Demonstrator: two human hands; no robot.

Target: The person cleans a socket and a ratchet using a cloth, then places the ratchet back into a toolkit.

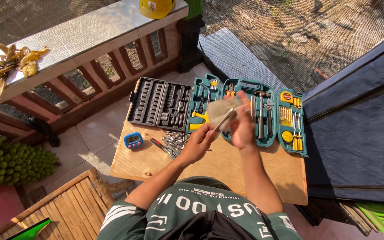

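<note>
My left hand (198, 143) grips the handle end of a slim metal tool (224, 120) that points up and to the right. Against that tool, my right hand (242, 126) presses a pale grey cloth (222, 109), blurred by motion. Both hands hover above a wooden table (227, 166). Under them lies an open teal tool case (250, 113) with a hammer, a wrench, pliers and screwdrivers. A heap of loose chrome sockets (174, 141) sits just left of my left hand.
An open dark grey socket case (158, 103) lies at the table's back left, a small blue digital timer (133, 140) at its left edge. A railing ledge carries a yellow hard hat (156, 6). Green bananas (10, 160) lie on the floor at left.
</note>
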